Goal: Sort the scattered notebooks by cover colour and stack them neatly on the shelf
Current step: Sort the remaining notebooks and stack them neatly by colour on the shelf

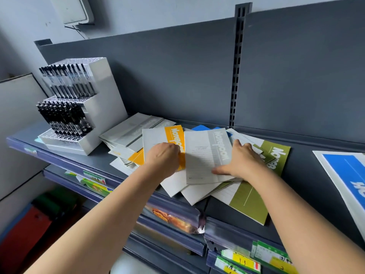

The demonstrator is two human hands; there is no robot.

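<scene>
On the grey shelf (308, 175), scattered notebooks fanned in a loose heap, my left grip (164, 157) closed on the orange notebook (173, 135), my right grip (240, 163) open — palm flat on the grey notebook (203, 155), green notebook (248, 202) beneath, pen display (79, 107) well left.

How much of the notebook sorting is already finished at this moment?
Done: a grey pile lies fairly tidy beside the pen display. In hand: the left hand grips an orange notebook, and the right hand presses on a grey notebook. Left: green notebooks and blue ones remain mixed in the heap.
</scene>
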